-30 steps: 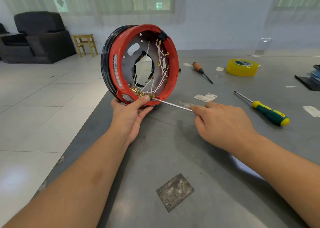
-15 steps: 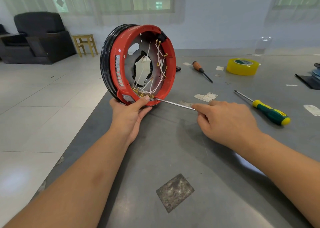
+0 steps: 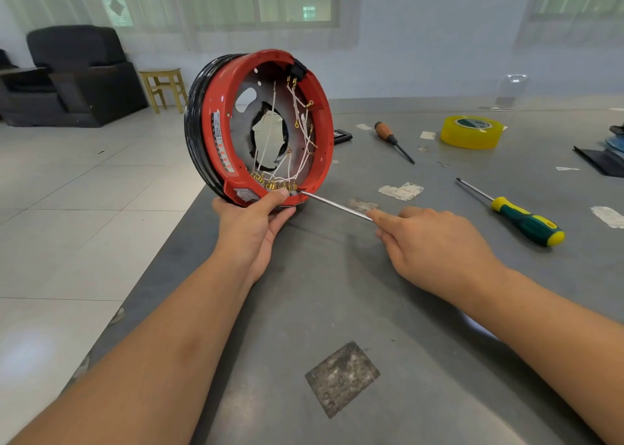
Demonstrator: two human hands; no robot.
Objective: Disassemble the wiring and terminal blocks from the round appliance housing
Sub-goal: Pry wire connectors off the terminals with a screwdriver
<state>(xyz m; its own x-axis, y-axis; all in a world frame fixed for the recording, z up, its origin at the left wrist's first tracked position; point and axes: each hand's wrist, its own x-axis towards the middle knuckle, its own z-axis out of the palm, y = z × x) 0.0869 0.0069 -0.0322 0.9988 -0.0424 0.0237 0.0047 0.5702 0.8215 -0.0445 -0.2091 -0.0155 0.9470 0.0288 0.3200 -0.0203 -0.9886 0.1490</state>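
Observation:
The round housing (image 3: 216, 120), red with a black outer band, stands on edge near the table's left edge. White wires (image 3: 302, 137) with brass terminals (image 3: 270, 183) run along its inner wall. My left hand (image 3: 256, 222) grips the housing's bottom rim, thumb pressed by the terminals. My right hand (image 3: 435, 245) holds a screwdriver whose handle is hidden in the palm. Its metal shaft (image 3: 334, 205) points left, and its tip sits at the lower rim beside my thumb.
On the grey table (image 3: 337, 292) lie a green-and-yellow screwdriver (image 3: 520, 216), an orange-handled screwdriver (image 3: 393, 141), a yellow tape roll (image 3: 471, 130) and a small black part (image 3: 341, 136). Dark items (image 3: 604, 154) sit at the right edge. The floor drops off to the left.
The housing has turned slightly, showing more of its inside. Both hands and the screwdriver shaft stay in about the same place.

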